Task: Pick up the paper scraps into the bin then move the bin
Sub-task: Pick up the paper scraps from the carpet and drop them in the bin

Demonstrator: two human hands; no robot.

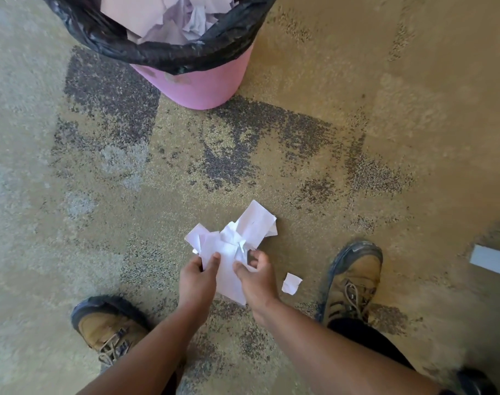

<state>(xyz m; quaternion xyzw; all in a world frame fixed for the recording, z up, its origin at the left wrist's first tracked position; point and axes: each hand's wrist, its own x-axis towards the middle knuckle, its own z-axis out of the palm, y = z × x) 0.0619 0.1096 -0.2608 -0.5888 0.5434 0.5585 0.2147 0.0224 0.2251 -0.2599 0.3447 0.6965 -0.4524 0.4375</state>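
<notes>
A bunch of white paper scraps sits between my two hands, low over the carpet. My left hand grips its left side and my right hand grips its right side. One small loose scrap lies on the carpet just right of my right hand. The pink bin with a black liner stands at the top of the view, well ahead of my hands, and it holds many torn papers.
My two tan boots stand on the patterned carpet, the left boot at lower left and the right boot right of the loose scrap. A pale flat edge shows at the far right.
</notes>
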